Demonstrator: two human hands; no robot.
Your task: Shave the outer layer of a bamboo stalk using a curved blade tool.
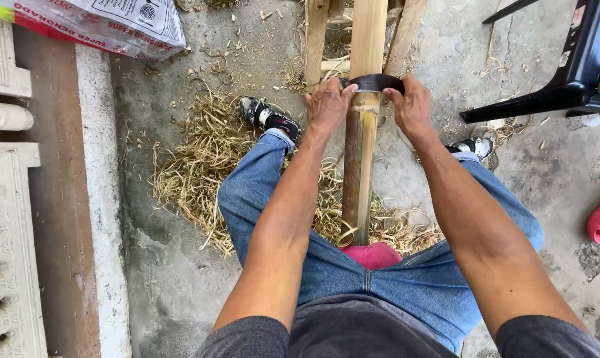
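Both hands, left (327,105) and right (412,106), held a closed grip on the ends of a dark curved blade (377,82) set across a bamboo pole (361,166). Nearer the body the pole looked scraped; beyond the blade it remained pale. Shavings (200,159) lay below on the floor.

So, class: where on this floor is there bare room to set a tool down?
Bare concrete floor between the white ledge and the left leg. Crowded: shavings around the bamboo pole, held by left hand and right hand.
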